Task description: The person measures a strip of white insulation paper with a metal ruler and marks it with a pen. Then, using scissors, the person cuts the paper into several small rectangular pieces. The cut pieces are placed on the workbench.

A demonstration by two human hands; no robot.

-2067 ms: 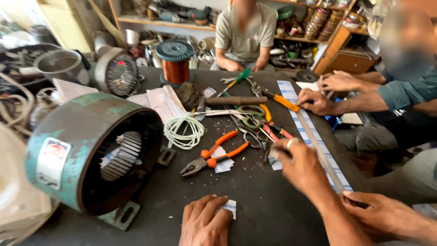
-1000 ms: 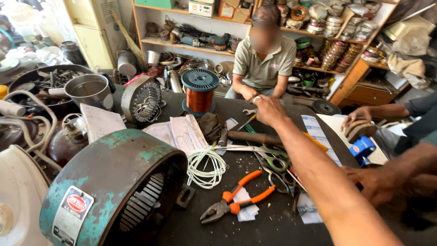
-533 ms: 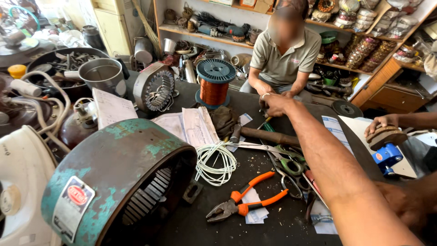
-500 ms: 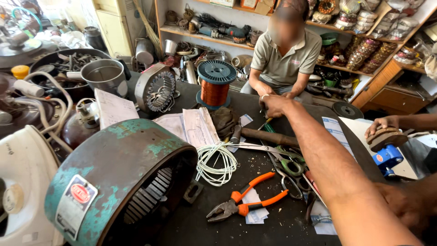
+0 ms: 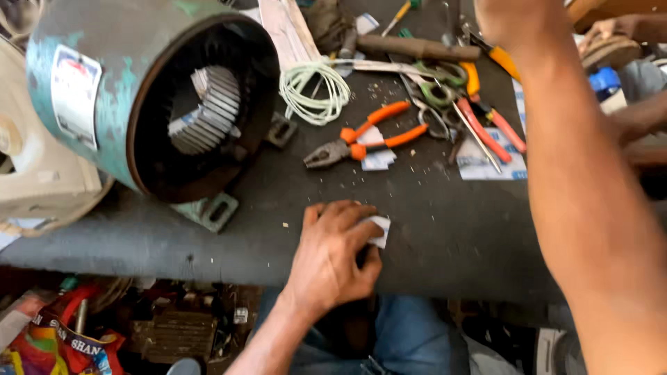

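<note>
- Pressing down on a small white paper scrap [image 5: 379,230], the left hand [image 5: 332,258] lies flat near the front edge of the dark bench [image 5: 445,229], fingers curled over the scrap.
- The right hand [image 5: 511,21] reaches far across the bench, cut off by the frame's top; whether it grips anything I cannot tell.
- The orange-handled pliers [image 5: 361,142], scissors [image 5: 434,94] and coil of white wire [image 5: 314,90] lie untouched between the hands.
- The green motor housing [image 5: 146,90] stands open, its slots unwound: judging by this, the work is at an early stage.

A small white paper scrap [image 5: 379,231] lies flat (half hidden by fingers) near the dark bench's front edge.
</note>
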